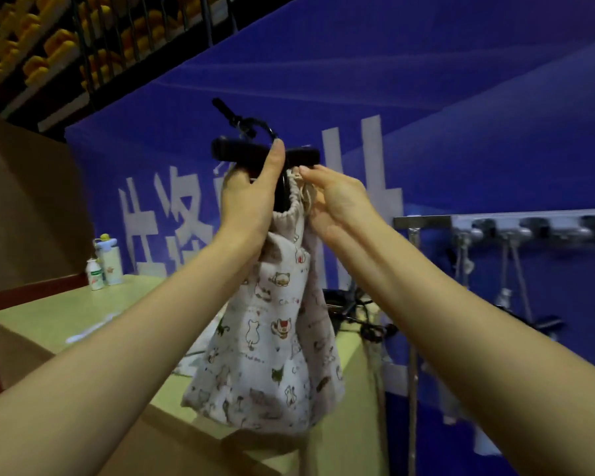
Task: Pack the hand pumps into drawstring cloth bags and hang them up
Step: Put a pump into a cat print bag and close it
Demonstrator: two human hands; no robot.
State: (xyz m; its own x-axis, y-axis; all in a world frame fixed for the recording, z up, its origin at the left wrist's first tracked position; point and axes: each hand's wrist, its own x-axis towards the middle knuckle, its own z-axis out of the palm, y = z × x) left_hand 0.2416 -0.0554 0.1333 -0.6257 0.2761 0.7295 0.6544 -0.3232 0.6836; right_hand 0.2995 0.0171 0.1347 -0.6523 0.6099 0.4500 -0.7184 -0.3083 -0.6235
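Note:
A white cloth bag (272, 341) printed with small cats hangs in the air above the table. A black hand pump (306, 154) sticks out of its gathered mouth, T-handle and hose on top. My left hand (251, 197) grips the bag's neck and the pump shaft, thumb up against the handle. My right hand (337, 197) pinches the drawstring at the right side of the gathered mouth. The pump's lower body is hidden inside the bag.
A pale wooden table (49, 324) lies below, with two small bottles (103, 262) at its far left and more black pump parts (361, 314) behind the bag. A metal hook rail (516, 228) on the blue wall at right holds hanging bags.

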